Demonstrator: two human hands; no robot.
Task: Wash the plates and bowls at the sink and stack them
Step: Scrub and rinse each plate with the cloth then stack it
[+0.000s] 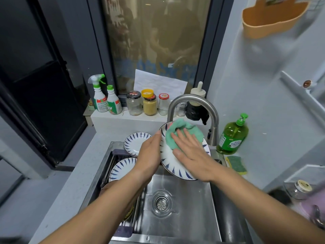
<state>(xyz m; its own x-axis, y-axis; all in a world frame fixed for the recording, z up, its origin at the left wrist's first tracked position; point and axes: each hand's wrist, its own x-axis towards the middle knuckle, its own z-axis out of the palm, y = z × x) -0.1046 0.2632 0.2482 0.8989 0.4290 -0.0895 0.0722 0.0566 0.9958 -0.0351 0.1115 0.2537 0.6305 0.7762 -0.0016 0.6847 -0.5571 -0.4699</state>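
Over the sink (184,217) a plate (175,166) is held tilted, the left grip (149,152) clamped on its left rim, thumb on the face. The right grip (190,148) is spread flat, fingers straight, pressing a green cloth (177,131) onto the plate. A second plate (133,143) sits on the bench at the sink's far-left corner, and a third plate (121,168) along its left side.
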